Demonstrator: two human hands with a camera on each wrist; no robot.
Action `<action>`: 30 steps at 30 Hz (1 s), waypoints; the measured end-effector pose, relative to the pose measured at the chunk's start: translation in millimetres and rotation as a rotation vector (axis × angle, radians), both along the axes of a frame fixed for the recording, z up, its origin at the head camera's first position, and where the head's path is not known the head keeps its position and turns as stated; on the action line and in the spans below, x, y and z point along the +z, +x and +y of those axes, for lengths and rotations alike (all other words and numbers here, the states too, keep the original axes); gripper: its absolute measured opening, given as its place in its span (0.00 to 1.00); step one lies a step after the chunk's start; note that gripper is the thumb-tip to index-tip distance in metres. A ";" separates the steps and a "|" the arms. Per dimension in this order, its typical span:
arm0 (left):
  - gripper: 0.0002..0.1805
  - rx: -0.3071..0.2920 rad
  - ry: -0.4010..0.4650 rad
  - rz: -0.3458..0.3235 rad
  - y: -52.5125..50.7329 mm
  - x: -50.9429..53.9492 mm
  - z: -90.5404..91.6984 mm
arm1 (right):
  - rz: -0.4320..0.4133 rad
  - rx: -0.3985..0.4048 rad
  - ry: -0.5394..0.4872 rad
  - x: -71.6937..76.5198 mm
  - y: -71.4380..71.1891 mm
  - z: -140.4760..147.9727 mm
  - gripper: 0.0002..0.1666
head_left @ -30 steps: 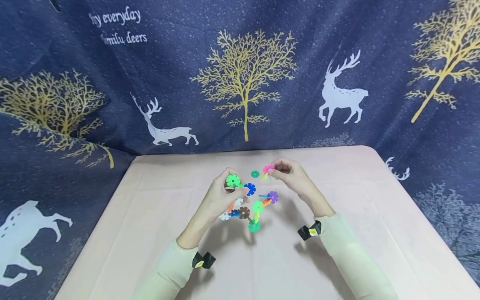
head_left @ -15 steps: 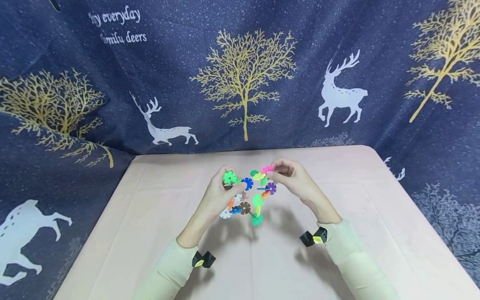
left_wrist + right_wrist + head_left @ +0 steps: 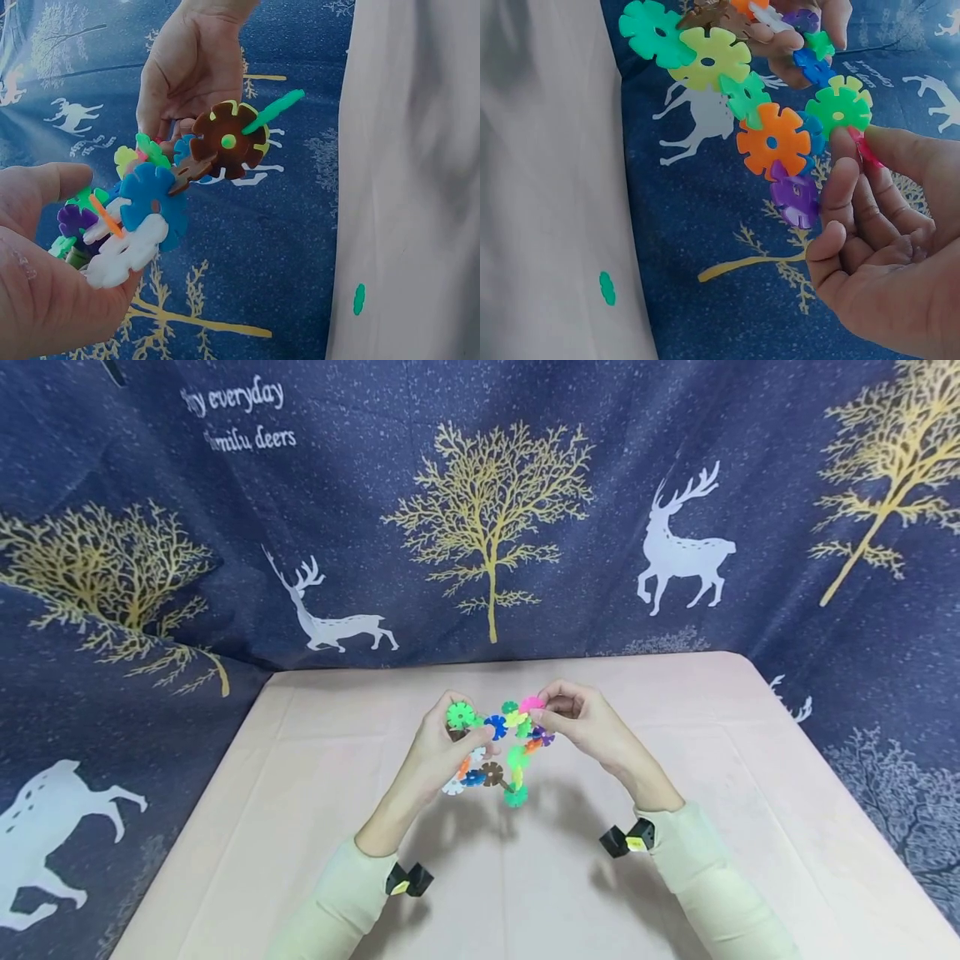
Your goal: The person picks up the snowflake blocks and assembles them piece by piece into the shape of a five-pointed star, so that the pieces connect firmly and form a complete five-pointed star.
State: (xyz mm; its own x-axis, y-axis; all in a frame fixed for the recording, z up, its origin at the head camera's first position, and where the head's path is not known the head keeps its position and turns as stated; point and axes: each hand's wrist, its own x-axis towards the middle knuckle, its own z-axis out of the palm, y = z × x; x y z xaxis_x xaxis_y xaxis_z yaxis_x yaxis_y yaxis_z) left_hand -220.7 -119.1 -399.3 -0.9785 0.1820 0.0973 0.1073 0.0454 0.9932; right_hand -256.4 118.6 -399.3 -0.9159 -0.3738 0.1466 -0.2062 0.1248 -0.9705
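Above the table, my left hand (image 3: 442,747) grips a chain of interlocking snowflake discs. A bright green disc (image 3: 460,716) and a blue disc (image 3: 495,727) lie by its fingers; brown (image 3: 227,141), white (image 3: 124,255) and orange (image 3: 774,142) discs follow along the chain. My right hand (image 3: 581,714) pinches a pink disc (image 3: 532,705) between thumb and fingers. With the pink disc are a green disc (image 3: 838,111) and a yellow disc (image 3: 514,718), close to the blue one; whether they join it I cannot tell. A purple disc (image 3: 795,199) hangs beside the right fingers.
One loose green disc (image 3: 607,289) lies on the pale pink tablecloth (image 3: 337,793), beyond the hands. A dark blue curtain (image 3: 337,527) with deer and trees hangs behind the table's far edge. Black wrist cameras (image 3: 408,879) sit at both cuffs.
The right hand has turned the pink disc, and its yellow and green discs have swung toward the blue one. The left hand's chain has risen slightly. The purple disc is now partly covered.
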 end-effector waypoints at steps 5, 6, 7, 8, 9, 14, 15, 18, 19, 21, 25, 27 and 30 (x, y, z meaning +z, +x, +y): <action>0.15 -0.017 -0.008 0.017 -0.1 -1.0 0.8 | -0.012 -0.005 0.003 0.0 2.7 -0.2 0.09; 0.15 -0.025 -0.011 0.021 0.1 -1.2 0.7 | -0.014 -0.006 0.000 -0.3 3.3 -0.2 0.09; 0.16 -0.035 -0.012 0.022 0.3 -1.4 0.7 | -0.014 -0.010 0.000 -0.6 3.7 -0.1 0.09; 0.17 -0.045 -0.011 0.020 0.8 -1.3 0.6 | -0.014 -0.013 -0.001 -0.7 4.2 0.0 0.09; 0.17 -0.055 -0.009 0.015 1.3 -1.3 0.7 | -0.013 -0.017 -0.002 -0.8 4.7 0.3 0.09; 0.16 -0.086 -0.002 0.006 3.2 0.0 1.3 | 0.003 -0.025 0.018 -0.4 6.3 0.7 0.08; 0.16 -0.089 -0.001 0.006 3.3 0.4 1.6 | 0.005 -0.021 0.016 -0.6 6.5 0.5 0.08; 0.15 -0.076 -0.031 0.025 4.3 2.1 1.2 | 0.003 -0.010 0.000 -1.1 7.5 -1.8 0.08; 0.16 -0.074 -0.046 0.033 4.2 2.6 1.2 | 0.005 -0.010 -0.005 -1.3 7.8 -2.3 0.08; 0.16 -0.072 -0.066 0.039 4.1 3.6 1.2 | 0.006 -0.018 -0.014 -1.7 7.8 -2.6 0.08; 0.15 -0.077 -0.080 0.033 3.8 4.3 1.4 | 0.007 -0.026 0.005 -1.3 7.2 -1.8 0.08; 0.15 -0.078 -0.070 0.034 3.7 4.0 1.6 | 0.003 -0.023 0.012 -0.8 6.5 -1.0 0.08; 0.16 -0.083 -0.046 0.039 3.5 3.1 2.1 | 0.011 -0.022 0.018 0.5 5.9 0.2 0.09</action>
State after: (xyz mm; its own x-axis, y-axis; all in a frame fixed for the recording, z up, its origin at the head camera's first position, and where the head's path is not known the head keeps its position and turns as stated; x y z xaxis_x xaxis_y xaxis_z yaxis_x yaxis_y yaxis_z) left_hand -217.2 -117.0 -396.2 -0.9553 0.2677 0.1251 0.1515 0.0800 0.9852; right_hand -250.6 118.8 -398.8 -0.9222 -0.3565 0.1499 -0.2139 0.1472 -0.9657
